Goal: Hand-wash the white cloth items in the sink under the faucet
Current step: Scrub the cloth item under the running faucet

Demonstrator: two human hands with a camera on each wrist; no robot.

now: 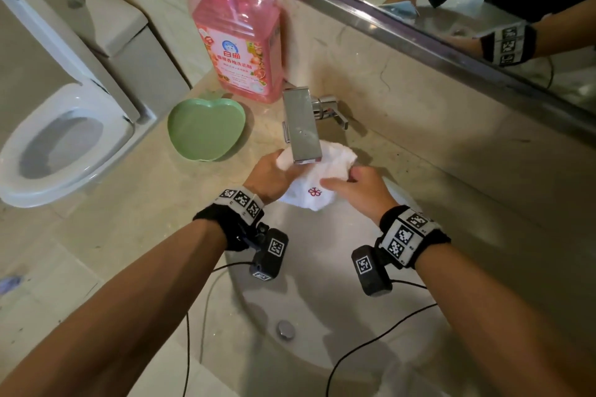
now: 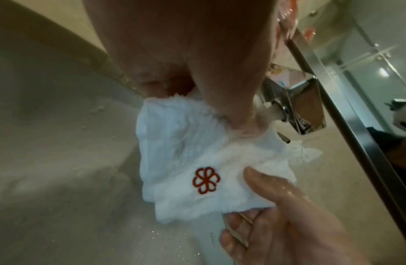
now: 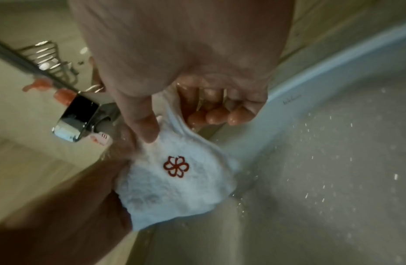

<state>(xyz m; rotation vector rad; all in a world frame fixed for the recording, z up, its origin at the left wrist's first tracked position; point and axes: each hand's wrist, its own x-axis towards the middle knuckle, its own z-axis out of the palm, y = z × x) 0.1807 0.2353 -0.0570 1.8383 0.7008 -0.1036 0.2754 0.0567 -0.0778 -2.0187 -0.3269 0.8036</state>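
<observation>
White cloth [image 1: 317, 177] between both hands [image 1: 319, 179]

The white cloth [image 1: 317, 171] looks like nubbly wet terry, the faucet [image 1: 301, 126] polished mirror-bright metal, the sink [image 1: 322, 306] smooth glossy ceramic, the pink bottle [image 1: 238, 42] translucent shiny plastic.

Home or hotel-type bathroom, can't tell which. A toilet [image 1: 61, 142] w/ seat down stands just beside a beige stone counter [image 1: 135, 203], which holds a round sink [image 1: 322, 300] w/ drain plug [image 1: 286, 329] under a chrome faucet [image 1: 301, 126]. A mirror [image 1: 483, 10] runs along the wall above; pink pump bottle [image 1: 240, 39] & green apple-shaped dish [image 1: 206, 129] sit on the counter.
</observation>
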